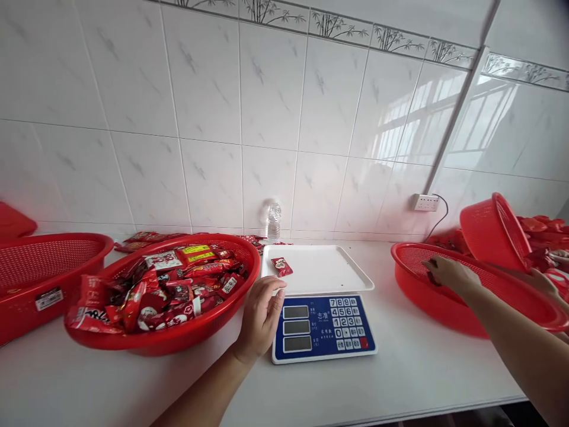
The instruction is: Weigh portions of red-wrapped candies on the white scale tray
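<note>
My left hand (262, 308) is by the left edge of a digital scale (324, 329). Its fingers are loosely bent, the thumb is a little apart, and nothing shows in them. A small red packet (281, 267) lies at the left of the scale's white tray (329, 270). Left of that hand, a red oval basket (178, 338) is heaped with red snack packets (178, 284). My right hand (448, 273) reaches over the rim into another red basket (444, 314), its fingers closed on a small dark red packet (432, 279), mostly hidden.
A clear plastic bottle (274, 222) stands against the tiled wall. More red packets lie behind the baskets. Another red basket (26, 302) is at the far left. At the right, another person's hand (540, 281) is by a tilted red basket (493, 231). A socket (425, 203) has a cable.
</note>
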Available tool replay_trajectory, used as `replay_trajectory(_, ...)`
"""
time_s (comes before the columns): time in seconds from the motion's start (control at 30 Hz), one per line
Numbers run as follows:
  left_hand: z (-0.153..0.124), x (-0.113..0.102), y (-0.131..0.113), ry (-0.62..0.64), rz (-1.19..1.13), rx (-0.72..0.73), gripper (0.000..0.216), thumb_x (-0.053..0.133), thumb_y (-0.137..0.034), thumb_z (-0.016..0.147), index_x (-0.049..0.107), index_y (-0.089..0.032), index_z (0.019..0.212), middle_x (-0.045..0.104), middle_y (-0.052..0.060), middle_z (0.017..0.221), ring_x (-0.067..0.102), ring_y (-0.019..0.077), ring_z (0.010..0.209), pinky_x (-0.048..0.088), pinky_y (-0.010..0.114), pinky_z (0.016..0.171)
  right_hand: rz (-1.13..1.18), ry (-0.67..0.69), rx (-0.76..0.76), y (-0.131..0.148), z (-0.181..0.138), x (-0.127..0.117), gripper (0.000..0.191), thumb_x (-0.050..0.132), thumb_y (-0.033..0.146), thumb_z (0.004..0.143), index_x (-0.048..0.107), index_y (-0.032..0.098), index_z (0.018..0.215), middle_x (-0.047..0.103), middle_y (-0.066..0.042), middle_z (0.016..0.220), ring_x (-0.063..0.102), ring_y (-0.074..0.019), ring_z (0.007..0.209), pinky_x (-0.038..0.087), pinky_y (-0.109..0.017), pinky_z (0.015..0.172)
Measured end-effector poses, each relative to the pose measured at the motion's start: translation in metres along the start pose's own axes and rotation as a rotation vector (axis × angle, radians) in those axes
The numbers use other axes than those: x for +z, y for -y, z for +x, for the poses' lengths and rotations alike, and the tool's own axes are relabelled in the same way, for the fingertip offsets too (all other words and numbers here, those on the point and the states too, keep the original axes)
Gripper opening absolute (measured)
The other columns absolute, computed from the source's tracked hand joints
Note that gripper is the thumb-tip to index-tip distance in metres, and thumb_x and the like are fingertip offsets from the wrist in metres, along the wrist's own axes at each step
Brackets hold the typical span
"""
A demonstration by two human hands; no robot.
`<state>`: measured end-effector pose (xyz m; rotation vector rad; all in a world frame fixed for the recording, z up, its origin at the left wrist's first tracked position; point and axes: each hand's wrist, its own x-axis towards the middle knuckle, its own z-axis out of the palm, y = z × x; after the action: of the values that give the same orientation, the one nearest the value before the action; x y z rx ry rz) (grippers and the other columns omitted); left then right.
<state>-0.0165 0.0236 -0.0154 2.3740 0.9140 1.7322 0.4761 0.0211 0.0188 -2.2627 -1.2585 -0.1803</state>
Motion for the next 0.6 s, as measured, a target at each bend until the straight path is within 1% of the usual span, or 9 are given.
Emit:
replay_trajectory(0.07, 0.000, 0.000, -0.002, 0.001, -0.016, -0.003, 0.017, 0.045, -0.022, 0.095, 0.060, -0.022, 0.101, 0.063, 0.005, 0.103, 0.058, 0.0201, 0.104, 0.050, 0.035, 0.090, 0.011, 0.020, -0.027, 0.002, 0.002, 0.004, 0.022, 0.065, 0.031, 0.080, 0.061, 0.021, 0.061, 0.067, -0.017, 0.072, 0.067, -0.0356, 0.074, 0.045, -0.051, 0.065)
replay_trajectory(0.13, 0.000, -0.001, -0.004, -0.004, -0.029, 0.002, 0.017, 0.045, -0.021, 0.095, 0.060, -0.022, 0.101, 0.063, 0.005, 0.103, 0.058, 0.0194, 0.102, 0.050, 0.034, 0.089, 0.033, 0.024, -0.110, 0.022, 0.002, 0.011, 0.012, 0.065, 0.030, 0.079, 0.066, 0.019, 0.074, 0.070, -0.020, 0.084, 0.067, -0.0385, 0.084, 0.046, -0.053, 0.070)
replay_trajectory(0.17, -0.001, -0.002, -0.005, -0.009, -0.034, 0.005, 0.016, 0.045, -0.020, 0.095, 0.060, -0.022, 0.101, 0.063, 0.005, 0.102, 0.058, 0.0189, 0.101, 0.050, 0.034, 0.089, 0.047, 0.029, -0.170, 0.039, 0.000, 0.015, 0.015, 0.064, 0.032, 0.080, 0.068, 0.018, 0.083, 0.070, -0.021, 0.092, 0.066, -0.0393, 0.091, 0.046, -0.053, 0.074)
replay_trajectory(0.23, -0.001, -0.003, -0.006, -0.017, -0.041, 0.006, 0.017, 0.045, -0.019, 0.095, 0.060, -0.022, 0.101, 0.063, 0.005, 0.102, 0.059, 0.0182, 0.100, 0.050, 0.032, 0.088, 0.082, 0.055, -0.329, 0.082, -0.010, 0.024, 0.027, 0.058, 0.036, 0.084, 0.068, 0.017, 0.099, 0.068, -0.020, 0.108, 0.061, -0.0381, 0.105, 0.045, -0.052, 0.083)
replay_trajectory(0.3, -0.001, -0.004, -0.005, -0.030, -0.042, 0.005, 0.017, 0.045, -0.019, 0.095, 0.060, -0.022, 0.101, 0.063, 0.004, 0.101, 0.059, 0.0182, 0.099, 0.049, 0.032, 0.088, 0.123, 0.108, -0.511, 0.134, -0.028, 0.034, 0.035, 0.051, 0.040, 0.089, 0.066, 0.018, 0.111, 0.063, -0.016, 0.121, 0.057, -0.0342, 0.114, 0.043, -0.049, 0.092)
replay_trajectory(0.4, -0.001, -0.006, -0.003, -0.050, -0.036, 0.000, 0.016, 0.045, -0.020, 0.095, 0.061, -0.021, 0.100, 0.064, 0.005, 0.098, 0.059, 0.0189, 0.097, 0.048, 0.033, 0.088, 0.186, 0.245, -0.793, 0.212, -0.066, 0.049, 0.040, 0.052, 0.045, 0.089, 0.061, 0.025, 0.123, 0.060, -0.007, 0.130, 0.057, -0.0260, 0.116, 0.042, -0.039, 0.097)
replay_trajectory(0.43, -0.001, -0.006, -0.002, -0.053, -0.035, -0.004, 0.016, 0.045, -0.020, 0.095, 0.061, -0.021, 0.099, 0.064, 0.005, 0.096, 0.059, 0.0191, 0.096, 0.048, 0.033, 0.087, 0.203, 0.283, -0.868, 0.234, -0.079, 0.053, 0.042, 0.052, 0.046, 0.089, 0.059, 0.027, 0.126, 0.059, -0.005, 0.132, 0.056, -0.0246, 0.116, 0.042, -0.037, 0.098)
replay_trajectory(0.53, -0.002, -0.008, -0.001, -0.047, -0.033, -0.028, 0.017, 0.044, -0.020, 0.096, 0.061, -0.020, 0.096, 0.064, 0.005, 0.095, 0.059, 0.0187, 0.093, 0.048, 0.032, 0.085, 0.223, 0.370, -1.018, 0.288, -0.111, 0.068, 0.046, 0.051, 0.046, 0.090, 0.054, 0.029, 0.132, 0.059, -0.005, 0.131, 0.059, -0.0219, 0.113, 0.044, -0.032, 0.094)
replay_trajectory(0.6, -0.002, -0.009, -0.002, -0.041, -0.030, -0.049, 0.017, 0.044, -0.020, 0.096, 0.061, -0.019, 0.095, 0.065, 0.006, 0.095, 0.059, 0.0181, 0.091, 0.048, 0.032, 0.084, 0.217, 0.402, -1.078, 0.308, -0.124, 0.077, 0.044, 0.050, 0.043, 0.090, 0.055, 0.027, 0.132, 0.062, -0.007, 0.126, 0.061, -0.0213, 0.108, 0.046, -0.031, 0.090)
